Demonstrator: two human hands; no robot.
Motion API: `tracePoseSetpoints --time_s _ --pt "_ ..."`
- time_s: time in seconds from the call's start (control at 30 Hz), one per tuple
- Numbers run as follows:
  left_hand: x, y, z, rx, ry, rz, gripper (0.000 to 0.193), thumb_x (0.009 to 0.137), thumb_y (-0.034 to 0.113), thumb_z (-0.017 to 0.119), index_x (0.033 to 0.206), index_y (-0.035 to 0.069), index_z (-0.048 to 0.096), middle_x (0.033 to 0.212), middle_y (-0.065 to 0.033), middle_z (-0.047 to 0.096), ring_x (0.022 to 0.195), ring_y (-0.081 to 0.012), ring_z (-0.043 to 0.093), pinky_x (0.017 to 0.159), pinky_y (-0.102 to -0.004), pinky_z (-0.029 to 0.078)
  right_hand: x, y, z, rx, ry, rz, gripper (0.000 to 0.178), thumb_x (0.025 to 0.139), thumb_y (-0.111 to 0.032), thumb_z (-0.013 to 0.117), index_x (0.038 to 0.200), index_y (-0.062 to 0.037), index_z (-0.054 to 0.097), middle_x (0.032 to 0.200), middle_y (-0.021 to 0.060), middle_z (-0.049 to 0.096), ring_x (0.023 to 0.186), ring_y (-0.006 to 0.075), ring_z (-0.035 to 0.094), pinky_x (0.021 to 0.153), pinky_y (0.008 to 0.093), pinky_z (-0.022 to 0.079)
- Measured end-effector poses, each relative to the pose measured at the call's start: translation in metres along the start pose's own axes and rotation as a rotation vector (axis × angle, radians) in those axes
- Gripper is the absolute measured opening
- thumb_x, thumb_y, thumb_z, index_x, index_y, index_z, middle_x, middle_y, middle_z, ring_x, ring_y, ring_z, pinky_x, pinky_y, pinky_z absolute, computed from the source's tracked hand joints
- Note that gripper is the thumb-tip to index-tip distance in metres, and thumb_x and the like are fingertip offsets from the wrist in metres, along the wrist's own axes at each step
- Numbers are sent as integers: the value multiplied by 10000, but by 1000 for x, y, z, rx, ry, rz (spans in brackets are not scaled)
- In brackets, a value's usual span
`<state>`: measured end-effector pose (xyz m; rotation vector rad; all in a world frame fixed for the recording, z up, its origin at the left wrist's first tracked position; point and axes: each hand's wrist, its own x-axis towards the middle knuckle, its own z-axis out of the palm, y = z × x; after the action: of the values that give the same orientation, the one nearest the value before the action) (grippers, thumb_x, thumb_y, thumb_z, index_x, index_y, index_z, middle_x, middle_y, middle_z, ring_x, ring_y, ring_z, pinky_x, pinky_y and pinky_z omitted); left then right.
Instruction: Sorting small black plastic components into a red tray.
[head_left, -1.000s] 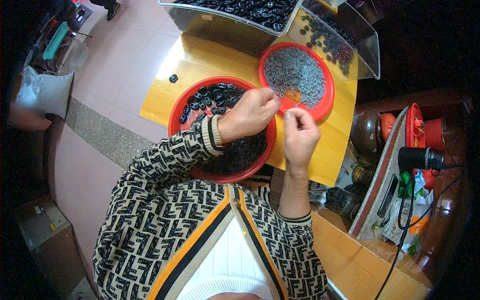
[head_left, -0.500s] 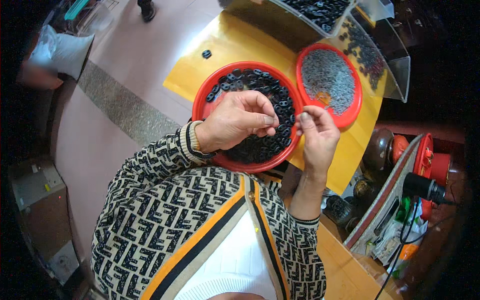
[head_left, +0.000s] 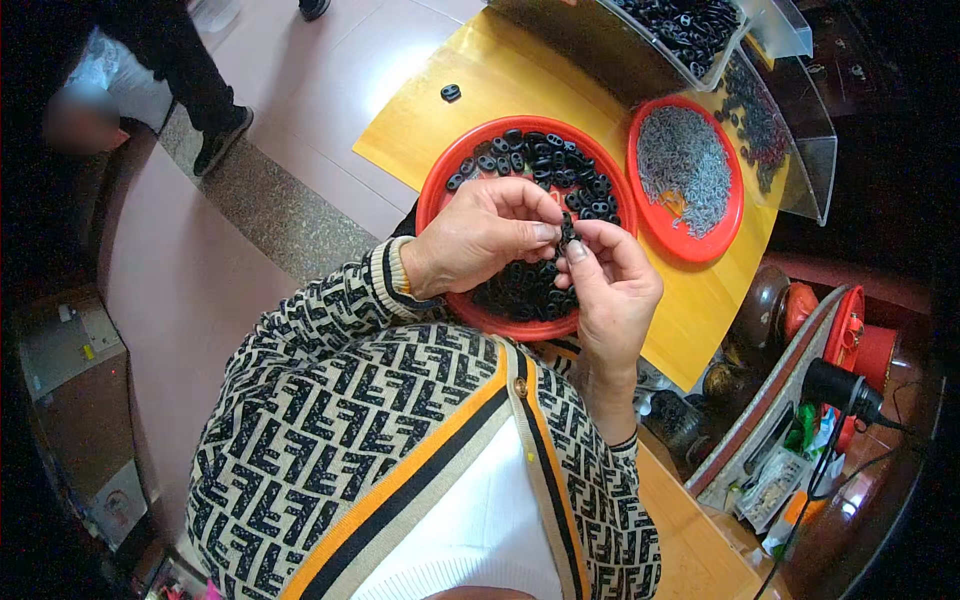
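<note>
A small black two-hole piece, like a cord lock (head_left: 567, 226), is pinched between my hands above a round red tray (head_left: 428, 185). My left hand (head_left: 485, 235) grips it from the left with thumb and forefinger. On the other side, my right hand (head_left: 615, 285) has its thumb and fingertips closed against it. Many similar black pieces (head_left: 550, 150) fill the tray beneath, some hidden by my hands. To the right, a second red tray (head_left: 733, 200) holds a heap of tiny grey metal bits (head_left: 690, 160) that look like springs.
The trays stand on a yellow board (head_left: 400, 140), where a single black piece (head_left: 451, 93) lies alone. Clear plastic bins (head_left: 680, 60) with more black parts stand behind. A black cylindrical device (head_left: 840, 390) with a cable is at right. Another person's legs (head_left: 200, 90) show at upper left.
My hands have come together, the right one closing in on the left, and a black piece now shows between them. The view has shifted slightly. A person's leg has entered at upper left.
</note>
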<state>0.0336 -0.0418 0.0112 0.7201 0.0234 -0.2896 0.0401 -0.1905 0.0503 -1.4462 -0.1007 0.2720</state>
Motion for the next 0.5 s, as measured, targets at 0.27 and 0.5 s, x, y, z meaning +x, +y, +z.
tracePoseSetpoints --time_s 0.27,0.5 --pt "0 2 0 25 23 42 118 787 -17 564 901 4 537 781 -40 568 685 -96 554 621 -219 471 1 3 2 -147 49 -33 122 790 31 561 911 19 555 761 26 568 611 54 529 525 171 451" --pt "-1 3 0 121 8 59 143 770 4 599 903 4 547 808 -43 579 715 -104 556 653 -230 462 -1 5 2 -174 60 -57 106 787 23 568 893 14 562 740 15 568 599 46 520 511 162 435"
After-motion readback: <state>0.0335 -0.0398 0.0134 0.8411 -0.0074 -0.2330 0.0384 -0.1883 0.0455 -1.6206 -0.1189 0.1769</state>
